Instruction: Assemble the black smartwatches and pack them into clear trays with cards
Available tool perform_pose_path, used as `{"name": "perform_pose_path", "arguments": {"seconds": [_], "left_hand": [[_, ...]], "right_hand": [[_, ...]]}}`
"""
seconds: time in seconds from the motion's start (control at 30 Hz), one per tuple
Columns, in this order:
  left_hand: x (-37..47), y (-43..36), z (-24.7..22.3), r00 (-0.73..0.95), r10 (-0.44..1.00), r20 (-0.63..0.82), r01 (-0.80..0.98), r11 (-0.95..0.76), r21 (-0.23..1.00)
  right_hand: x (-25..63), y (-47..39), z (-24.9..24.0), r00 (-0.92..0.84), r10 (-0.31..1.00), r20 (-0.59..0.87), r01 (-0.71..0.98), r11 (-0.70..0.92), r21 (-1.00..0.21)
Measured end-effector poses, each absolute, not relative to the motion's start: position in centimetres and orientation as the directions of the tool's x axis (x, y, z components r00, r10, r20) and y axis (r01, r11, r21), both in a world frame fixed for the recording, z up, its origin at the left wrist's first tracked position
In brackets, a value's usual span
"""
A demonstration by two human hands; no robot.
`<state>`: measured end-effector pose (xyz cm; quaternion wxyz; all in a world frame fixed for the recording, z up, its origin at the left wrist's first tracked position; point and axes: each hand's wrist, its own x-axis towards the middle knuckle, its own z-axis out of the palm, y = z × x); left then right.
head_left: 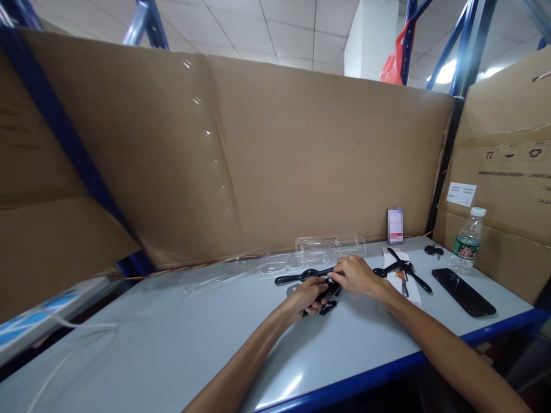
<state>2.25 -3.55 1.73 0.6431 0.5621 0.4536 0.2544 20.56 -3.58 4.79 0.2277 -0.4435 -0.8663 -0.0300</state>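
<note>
My left hand point(305, 296) is closed around a small black plastic part point(331, 287) above the table. From the far side, the fingers of my right hand point(353, 274) pinch at the same part, so much of it is hidden. Just beyond my left hand lies a long black piece with a rounded handle-like end point(287, 280). Another small black piece point(329, 308) shows below my fingers; I cannot tell whether it joins the held part. Right of my right hand, several black arm-like pieces point(404, 266) lie crossed over a white sheet point(414, 293).
Clear plastic packaging point(318, 246) lies along the cardboard wall point(322, 160). A lit phone point(395, 225) leans there. To the right are keys point(434, 250), a water bottle point(466, 244) and a dark phone point(464, 292). A white cable point(88, 326) crosses the left side.
</note>
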Motion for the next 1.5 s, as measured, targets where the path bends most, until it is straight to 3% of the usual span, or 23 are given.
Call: {"name": "perform_pose_path", "arguments": {"seconds": [0.13,0.37,0.57,0.77,0.93,1.1,1.27,1.5], "left_hand": [[2.33,-3.46,1.73,0.455,0.837,-0.305,0.207,0.233,0.95],[2.4,-3.64,2.07,0.422,0.851,-0.313,0.216,0.241,0.946],[2.3,-3.85,2.41,0.466,0.84,-0.278,0.197,0.208,0.958],[2.28,-3.8,2.36,0.468,0.83,-0.303,0.208,0.229,0.951],[2.22,-3.52,2.02,0.492,0.826,-0.276,0.207,0.196,0.958],[2.19,-3.49,1.97,0.479,0.827,-0.295,0.198,0.225,0.954],[2.22,-3.5,2.03,0.477,0.83,-0.289,0.232,0.199,0.952],[2.26,-3.84,2.51,0.475,0.822,-0.313,0.219,0.235,0.947]], "right_hand": [[20.56,-3.55,4.78,-0.511,0.739,0.439,0.737,0.64,-0.219],[20.81,-3.34,4.51,-0.52,0.739,0.429,0.764,0.627,-0.153],[20.41,-3.55,4.43,-0.54,0.759,0.363,0.728,0.638,-0.251],[20.49,-3.62,4.59,-0.498,0.766,0.407,0.782,0.599,-0.172],[20.49,-3.54,4.51,-0.529,0.783,0.328,0.751,0.612,-0.249],[20.54,-3.58,4.68,-0.496,0.787,0.368,0.788,0.585,-0.189],[20.42,-3.72,4.81,-0.501,0.807,0.313,0.776,0.579,-0.251],[20.6,-3.88,5.36,-0.44,0.821,0.365,0.837,0.522,-0.165]]}}
